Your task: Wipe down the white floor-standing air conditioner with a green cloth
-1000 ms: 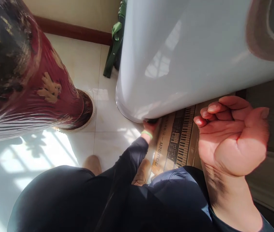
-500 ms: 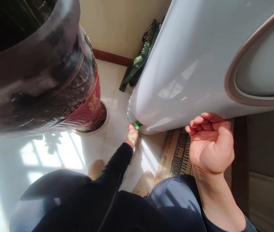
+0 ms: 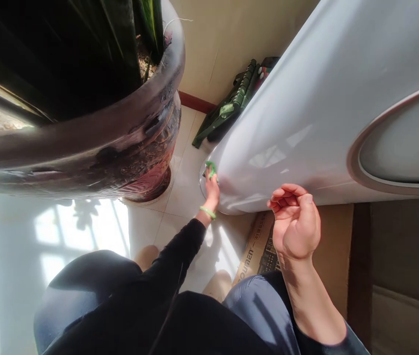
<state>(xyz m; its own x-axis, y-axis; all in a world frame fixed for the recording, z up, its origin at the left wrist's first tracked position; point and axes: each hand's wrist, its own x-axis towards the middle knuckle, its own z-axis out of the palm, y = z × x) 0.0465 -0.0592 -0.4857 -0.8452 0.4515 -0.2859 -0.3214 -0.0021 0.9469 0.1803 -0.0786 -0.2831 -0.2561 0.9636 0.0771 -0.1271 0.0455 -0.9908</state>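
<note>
My left hand (image 3: 212, 191) reaches down to the foot of a tall, glossy white rounded appliance (image 3: 261, 162). It presses a green cloth (image 3: 210, 169) against the lower side of that cabinet, and its fingers partly cover the cloth. A light green bangle (image 3: 208, 213) circles the left wrist. Raised in front of the appliance on the right, my right hand (image 3: 295, 224) shows its palm, with the fingers loosely curled and nothing in them.
A large dark glazed pot (image 3: 131, 143) with a leafy plant stands at left. Green folded gear (image 3: 231, 106) leans by the wall behind the appliance. A cardboard box (image 3: 331, 251) with a printed keyboard picture lies beneath my right arm. Sunlit floor tiles (image 3: 83, 231) spread below.
My left hand has moved up and around the appliance's base with the cloth. My right hand has shifted left and slightly down. The view has tilted, showing more of the pot's top.
</note>
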